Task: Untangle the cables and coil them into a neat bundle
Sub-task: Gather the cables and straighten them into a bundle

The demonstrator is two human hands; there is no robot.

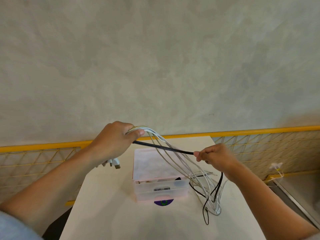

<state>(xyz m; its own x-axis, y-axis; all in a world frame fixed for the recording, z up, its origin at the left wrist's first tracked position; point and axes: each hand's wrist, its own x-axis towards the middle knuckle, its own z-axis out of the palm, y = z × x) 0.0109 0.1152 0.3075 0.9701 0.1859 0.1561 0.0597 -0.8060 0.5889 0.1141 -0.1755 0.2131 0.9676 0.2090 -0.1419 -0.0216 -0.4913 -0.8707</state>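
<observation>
The left grip [119, 141] is closed round the bunched white cables [154, 133] and the black cable [162, 147]; the right grip [213, 157] pinches that black cable, its long axis taut between them; the tangled slack lies below the right grip on the worktop [112, 205], nearer that hand.

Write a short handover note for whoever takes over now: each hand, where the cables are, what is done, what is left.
Left hand: grips the white cables near their plug ends, and the black cable too.
Right hand: pinches the black cable, taut between the hands.
Loose ends lie tangled on the table, right of the pink drawer box.
Done: white cables gathered in one hand.
Left: free the black cable, clear the tangle, coil everything.
</observation>
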